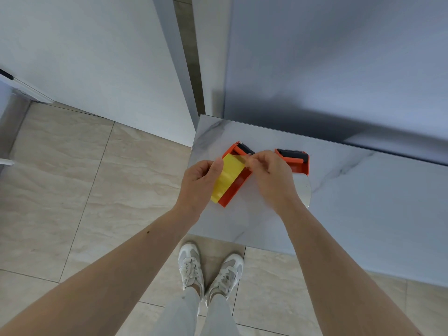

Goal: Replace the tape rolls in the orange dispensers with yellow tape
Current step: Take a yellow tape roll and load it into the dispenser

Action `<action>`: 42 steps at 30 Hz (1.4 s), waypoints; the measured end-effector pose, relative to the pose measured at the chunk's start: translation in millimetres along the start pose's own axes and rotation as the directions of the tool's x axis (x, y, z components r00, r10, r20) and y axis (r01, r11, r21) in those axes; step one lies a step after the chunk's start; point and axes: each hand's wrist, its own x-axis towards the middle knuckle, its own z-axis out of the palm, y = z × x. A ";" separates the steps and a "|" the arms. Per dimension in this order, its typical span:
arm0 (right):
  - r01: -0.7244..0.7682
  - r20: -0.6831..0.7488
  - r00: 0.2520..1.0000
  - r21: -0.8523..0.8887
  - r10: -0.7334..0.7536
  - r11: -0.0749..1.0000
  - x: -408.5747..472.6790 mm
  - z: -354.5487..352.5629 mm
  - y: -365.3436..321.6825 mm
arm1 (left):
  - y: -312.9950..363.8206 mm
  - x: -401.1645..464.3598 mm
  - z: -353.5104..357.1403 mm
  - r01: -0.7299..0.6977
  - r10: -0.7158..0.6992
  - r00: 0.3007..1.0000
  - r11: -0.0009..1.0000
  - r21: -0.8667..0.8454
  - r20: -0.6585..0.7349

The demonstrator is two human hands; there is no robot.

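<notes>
Two orange dispensers on marble table point(363, 190). Left hand point(201, 180) gripping yellow tape roll point(228, 177) seated in near dispenser point(236, 183). Right hand point(269, 173) pinching tape end near black cutter. Second dispenser point(294, 160) just beside right hand, clear roll point(306, 190) partly hidden. White sneakers point(209, 270) on tiled floor.

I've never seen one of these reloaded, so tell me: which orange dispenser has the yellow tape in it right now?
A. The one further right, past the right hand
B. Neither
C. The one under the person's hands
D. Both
C: the yellow tape roll sits in the left orange dispenser, steadied by the left hand while the right hand pinches its free end; the right orange dispenser shows no yellow.
</notes>
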 end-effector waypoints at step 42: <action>-0.296 -0.137 0.952 -0.183 0.274 0.938 7.9 9.6 -9.3 | -2.6 3.8 -28.4 -0.018 0.027 0.998 0.989 0.150 -0.060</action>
